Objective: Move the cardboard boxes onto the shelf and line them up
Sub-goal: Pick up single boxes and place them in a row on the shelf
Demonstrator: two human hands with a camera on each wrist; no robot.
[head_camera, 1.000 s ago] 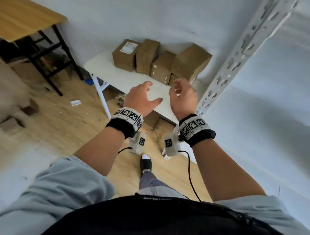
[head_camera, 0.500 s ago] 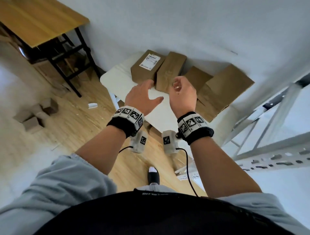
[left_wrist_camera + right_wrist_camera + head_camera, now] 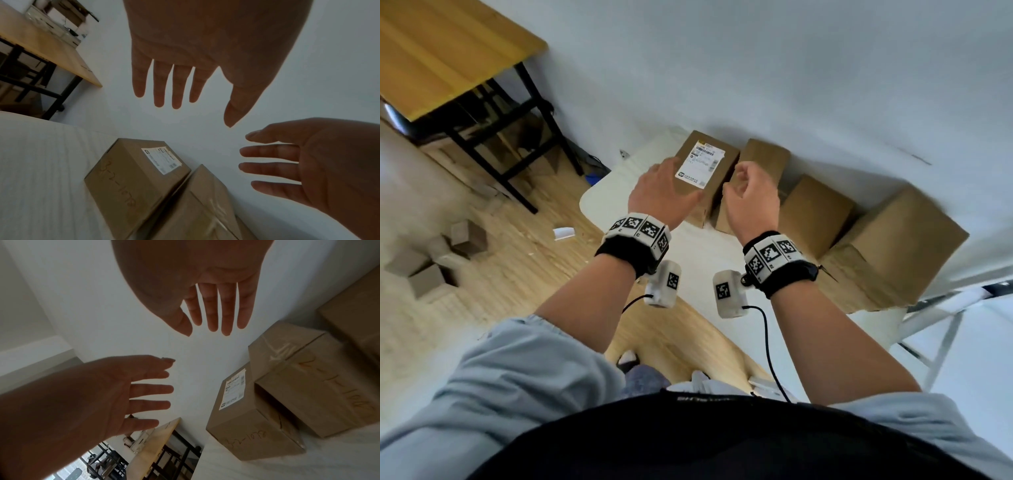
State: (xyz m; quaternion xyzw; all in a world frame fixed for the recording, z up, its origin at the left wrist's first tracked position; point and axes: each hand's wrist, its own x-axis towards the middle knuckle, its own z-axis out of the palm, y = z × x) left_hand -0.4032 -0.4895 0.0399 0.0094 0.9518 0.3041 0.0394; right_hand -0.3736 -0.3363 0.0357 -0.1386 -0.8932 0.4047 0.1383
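Observation:
Several brown cardboard boxes stand in a row along the wall on a white table [image 3: 613, 202]. The leftmost box [image 3: 717, 171] [image 3: 131, 178] [image 3: 244, 423] carries a white shipping label. A plain box [image 3: 767, 157] [image 3: 205, 199] [image 3: 312, 395] touches its right side, and a third box [image 3: 815, 212] and a large box [image 3: 904, 246] follow. My left hand [image 3: 676, 183] [image 3: 211, 113] hovers over the labelled box with straight fingers. My right hand [image 3: 736, 181] [image 3: 200, 332] hangs just above the seam between the first two boxes, fingers spread. Neither hand holds anything.
A wooden desk [image 3: 448, 54] on black legs stands at the upper left. Small cardboard boxes [image 3: 431, 260] lie on the wooden floor to the left. A white metal shelf frame [image 3: 945, 308] shows at the right edge, past the large box. A white wall backs the table.
Both hands have moved forward from the table's front edge to above the two leftmost boxes. The head view has swung left, so the shelf upright has slid to the right edge.

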